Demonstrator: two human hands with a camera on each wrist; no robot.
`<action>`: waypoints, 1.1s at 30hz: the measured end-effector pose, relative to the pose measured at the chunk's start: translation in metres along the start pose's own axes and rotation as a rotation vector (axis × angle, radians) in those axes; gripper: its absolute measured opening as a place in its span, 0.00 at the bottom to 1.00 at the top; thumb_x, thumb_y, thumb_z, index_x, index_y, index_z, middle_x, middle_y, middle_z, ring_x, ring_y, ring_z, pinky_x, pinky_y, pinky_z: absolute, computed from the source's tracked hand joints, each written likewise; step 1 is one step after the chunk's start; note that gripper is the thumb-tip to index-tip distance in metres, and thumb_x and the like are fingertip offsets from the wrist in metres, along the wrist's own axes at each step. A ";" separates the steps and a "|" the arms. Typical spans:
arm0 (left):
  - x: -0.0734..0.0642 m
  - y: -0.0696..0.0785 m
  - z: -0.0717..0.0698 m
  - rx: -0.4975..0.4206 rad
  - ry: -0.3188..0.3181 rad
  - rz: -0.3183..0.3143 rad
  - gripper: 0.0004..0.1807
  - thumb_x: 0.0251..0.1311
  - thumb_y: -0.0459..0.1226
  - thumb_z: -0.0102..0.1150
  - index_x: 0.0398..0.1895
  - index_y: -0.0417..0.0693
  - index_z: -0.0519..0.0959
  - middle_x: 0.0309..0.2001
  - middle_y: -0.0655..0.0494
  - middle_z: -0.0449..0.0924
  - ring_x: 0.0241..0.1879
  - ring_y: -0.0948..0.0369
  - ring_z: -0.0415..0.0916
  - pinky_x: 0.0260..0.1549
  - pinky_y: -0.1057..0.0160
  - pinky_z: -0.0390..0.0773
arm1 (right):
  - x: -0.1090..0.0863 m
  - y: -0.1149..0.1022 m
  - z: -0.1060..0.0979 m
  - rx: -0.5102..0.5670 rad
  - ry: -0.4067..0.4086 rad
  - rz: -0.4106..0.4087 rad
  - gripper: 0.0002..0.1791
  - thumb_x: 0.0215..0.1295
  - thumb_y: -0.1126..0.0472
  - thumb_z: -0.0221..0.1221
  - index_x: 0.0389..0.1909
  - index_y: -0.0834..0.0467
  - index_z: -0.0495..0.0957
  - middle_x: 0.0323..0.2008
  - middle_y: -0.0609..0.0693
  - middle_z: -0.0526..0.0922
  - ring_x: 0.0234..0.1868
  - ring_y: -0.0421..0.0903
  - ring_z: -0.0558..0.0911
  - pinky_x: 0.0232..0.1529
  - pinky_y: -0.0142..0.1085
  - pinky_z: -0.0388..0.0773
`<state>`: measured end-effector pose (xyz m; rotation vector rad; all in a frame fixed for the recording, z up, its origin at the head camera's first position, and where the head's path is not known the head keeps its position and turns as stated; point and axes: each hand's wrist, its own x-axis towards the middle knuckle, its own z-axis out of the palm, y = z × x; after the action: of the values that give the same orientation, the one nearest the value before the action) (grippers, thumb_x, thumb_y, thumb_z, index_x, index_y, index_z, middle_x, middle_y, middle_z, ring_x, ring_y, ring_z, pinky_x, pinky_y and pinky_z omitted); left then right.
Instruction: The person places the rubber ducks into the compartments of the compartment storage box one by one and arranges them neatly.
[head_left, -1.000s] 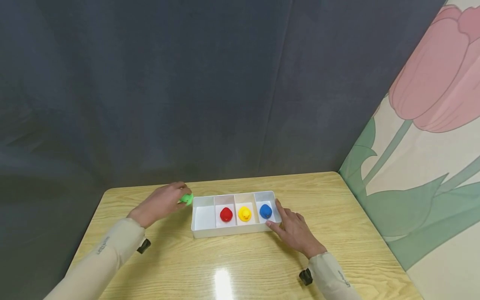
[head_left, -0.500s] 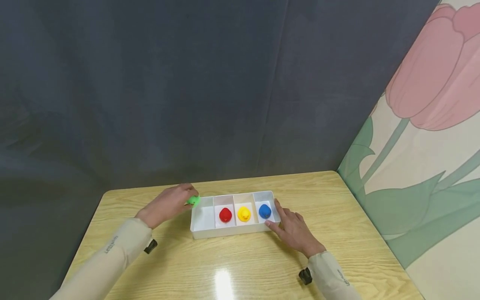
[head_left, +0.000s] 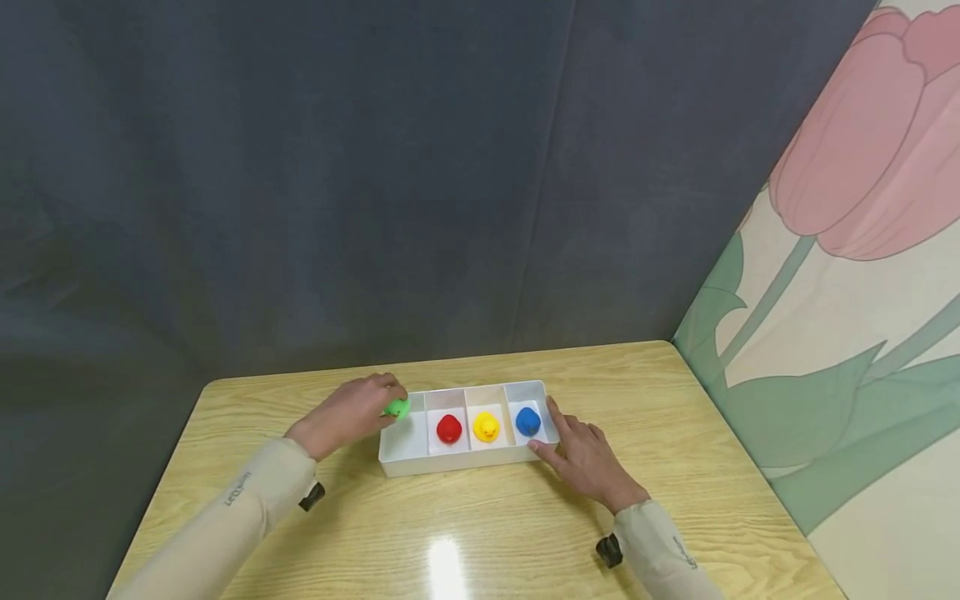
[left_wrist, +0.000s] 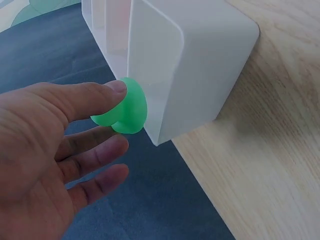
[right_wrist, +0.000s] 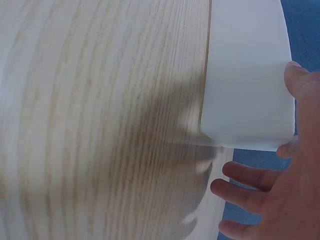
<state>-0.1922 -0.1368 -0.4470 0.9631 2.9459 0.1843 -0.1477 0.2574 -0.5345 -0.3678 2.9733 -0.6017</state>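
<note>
A white tray (head_left: 442, 463) with a row of compartments lies on the table. My left hand (head_left: 352, 412) pinches a green rubber duck (left_wrist: 131, 110) between thumb and fingers, over the tray's leftmost compartment, near its back left corner. That compartment's floor is bare. To its right sit a red duck (head_left: 449, 429), a yellow duck (head_left: 486, 427) and a blue duck (head_left: 528, 422), one per compartment. At the tray's right end, my right hand (head_left: 588, 462) touches the rim with thumb and index finger. Its other fingers are spread beside the tray in the right wrist view.
The wooden table (head_left: 360, 533) extends around the tray, with a bright reflection near its front. A dark curtain (head_left: 360, 183) hangs behind the far edge. On the right is a wall with a tulip pattern (head_left: 847, 150).
My left hand has carried the green duck rightward, from beside the tray to over its leftmost compartment. The right hand stays at the tray's right end.
</note>
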 end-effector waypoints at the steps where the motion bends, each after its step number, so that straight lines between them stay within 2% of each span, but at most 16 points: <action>1: 0.001 0.001 0.001 -0.004 -0.005 -0.001 0.15 0.62 0.35 0.77 0.51 0.46 0.87 0.55 0.47 0.87 0.52 0.53 0.86 0.49 0.54 0.88 | 0.000 0.000 0.000 -0.001 0.001 -0.001 0.51 0.78 0.32 0.53 0.87 0.57 0.47 0.72 0.68 0.75 0.71 0.64 0.77 0.78 0.70 0.60; 8: 0.004 0.005 0.006 -0.036 -0.041 -0.022 0.16 0.63 0.35 0.76 0.53 0.46 0.87 0.57 0.47 0.86 0.55 0.51 0.85 0.52 0.52 0.88 | -0.001 -0.002 -0.002 -0.001 -0.004 0.006 0.51 0.78 0.32 0.53 0.87 0.57 0.47 0.72 0.68 0.75 0.71 0.65 0.77 0.78 0.70 0.60; 23: 0.004 0.003 0.020 -0.058 -0.056 -0.023 0.15 0.61 0.34 0.77 0.50 0.45 0.86 0.52 0.47 0.86 0.46 0.56 0.82 0.46 0.55 0.87 | 0.000 0.000 0.001 -0.006 -0.012 0.007 0.50 0.78 0.32 0.52 0.87 0.57 0.47 0.72 0.68 0.75 0.71 0.64 0.77 0.79 0.69 0.60; 33: 0.002 0.003 0.029 -0.075 -0.070 -0.044 0.15 0.62 0.34 0.76 0.51 0.45 0.86 0.54 0.47 0.86 0.47 0.56 0.82 0.49 0.54 0.87 | -0.001 -0.003 -0.001 -0.007 -0.014 0.008 0.51 0.78 0.31 0.52 0.87 0.57 0.47 0.71 0.67 0.75 0.70 0.64 0.77 0.78 0.70 0.61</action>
<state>-0.1904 -0.1306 -0.4753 0.8756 2.8719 0.2523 -0.1464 0.2557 -0.5320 -0.3583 2.9628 -0.5862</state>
